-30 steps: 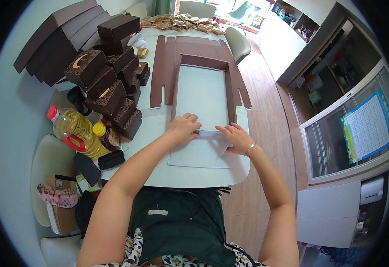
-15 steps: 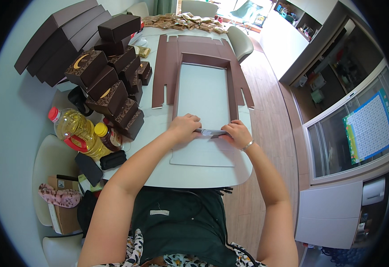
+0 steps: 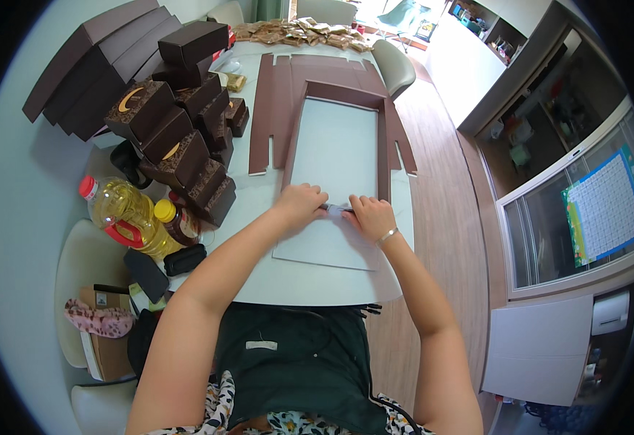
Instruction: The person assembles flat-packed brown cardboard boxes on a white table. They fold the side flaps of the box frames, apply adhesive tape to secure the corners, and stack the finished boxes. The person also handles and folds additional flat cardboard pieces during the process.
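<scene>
Left hand [image 3: 304, 206] and right hand [image 3: 371, 217] sit close together over a brown, white-lined, rectangular cardboard box [image 3: 383, 148].
Both pinch a short, shiny grey strip [image 3: 336, 209] between them.

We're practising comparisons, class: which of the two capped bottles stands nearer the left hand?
The smaller, dark yellow-capped bottle; the larger red-capped bottle of yellow liquid stands farther from the left hand.

Shallow brown-walled box [image 3: 342, 96], white inside
</scene>
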`<action>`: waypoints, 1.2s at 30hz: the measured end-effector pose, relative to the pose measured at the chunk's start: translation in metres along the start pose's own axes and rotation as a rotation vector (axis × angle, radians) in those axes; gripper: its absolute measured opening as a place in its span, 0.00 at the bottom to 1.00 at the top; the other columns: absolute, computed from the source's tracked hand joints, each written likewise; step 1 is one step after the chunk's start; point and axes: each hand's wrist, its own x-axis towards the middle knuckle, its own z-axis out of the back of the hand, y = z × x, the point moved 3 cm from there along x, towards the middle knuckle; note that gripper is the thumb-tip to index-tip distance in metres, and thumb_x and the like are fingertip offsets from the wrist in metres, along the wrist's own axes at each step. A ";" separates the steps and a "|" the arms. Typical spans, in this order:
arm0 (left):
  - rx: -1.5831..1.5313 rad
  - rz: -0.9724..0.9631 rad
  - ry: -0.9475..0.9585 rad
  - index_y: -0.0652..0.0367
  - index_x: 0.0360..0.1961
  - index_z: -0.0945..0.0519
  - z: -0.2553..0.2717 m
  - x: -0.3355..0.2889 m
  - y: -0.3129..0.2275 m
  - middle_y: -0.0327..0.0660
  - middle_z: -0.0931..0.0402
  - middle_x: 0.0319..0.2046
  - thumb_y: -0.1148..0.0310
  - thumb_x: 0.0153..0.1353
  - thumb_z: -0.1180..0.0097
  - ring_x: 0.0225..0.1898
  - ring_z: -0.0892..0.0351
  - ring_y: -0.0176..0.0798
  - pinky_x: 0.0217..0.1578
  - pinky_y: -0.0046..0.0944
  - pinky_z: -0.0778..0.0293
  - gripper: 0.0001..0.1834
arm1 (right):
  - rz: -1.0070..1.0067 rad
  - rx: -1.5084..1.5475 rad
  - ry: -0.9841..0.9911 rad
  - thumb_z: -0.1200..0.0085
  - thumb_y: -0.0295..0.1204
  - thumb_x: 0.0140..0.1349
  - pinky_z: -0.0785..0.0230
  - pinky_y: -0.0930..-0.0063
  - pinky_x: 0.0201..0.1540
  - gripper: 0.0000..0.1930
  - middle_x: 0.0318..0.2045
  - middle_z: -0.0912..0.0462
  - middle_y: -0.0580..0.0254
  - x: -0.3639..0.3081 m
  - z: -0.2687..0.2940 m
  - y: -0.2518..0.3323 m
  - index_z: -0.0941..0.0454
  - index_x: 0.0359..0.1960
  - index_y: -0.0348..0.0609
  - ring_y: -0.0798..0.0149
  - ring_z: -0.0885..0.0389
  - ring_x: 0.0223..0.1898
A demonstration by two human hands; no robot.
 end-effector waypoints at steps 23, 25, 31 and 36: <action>-0.016 0.001 -0.110 0.55 0.33 0.24 0.001 0.001 -0.004 0.39 0.26 0.36 0.57 0.50 0.38 0.44 0.27 0.43 0.50 0.47 0.33 0.15 | -0.034 0.042 -0.094 0.44 0.47 0.54 0.35 0.69 0.19 0.15 0.20 0.28 0.69 0.008 -0.017 0.014 0.30 0.26 0.51 0.65 0.26 0.21; 0.006 -0.095 -0.273 0.55 0.39 0.24 0.008 -0.006 -0.009 0.41 0.29 0.45 0.56 0.49 0.37 0.53 0.31 0.44 0.59 0.51 0.41 0.19 | -0.040 0.081 -0.107 0.43 0.45 0.54 0.34 0.68 0.20 0.14 0.20 0.28 0.69 0.009 -0.012 0.015 0.30 0.25 0.52 0.64 0.25 0.22; 0.013 -0.530 0.064 0.55 0.42 0.25 0.005 -0.031 -0.044 0.51 0.37 0.55 0.51 0.41 0.37 0.63 0.43 0.50 0.66 0.59 0.58 0.28 | -0.066 0.105 0.030 0.45 0.38 0.54 0.31 0.65 0.22 0.07 0.22 0.26 0.66 0.012 -0.009 0.011 0.28 0.26 0.53 0.61 0.23 0.26; -0.033 -0.446 0.087 0.56 0.40 0.24 0.006 -0.041 -0.052 0.55 0.45 0.60 0.58 0.36 0.39 0.69 0.55 0.53 0.64 0.68 0.65 0.26 | -0.058 0.124 0.113 0.45 0.35 0.53 0.28 0.64 0.26 0.06 0.26 0.24 0.65 0.015 -0.008 0.009 0.28 0.30 0.51 0.60 0.21 0.30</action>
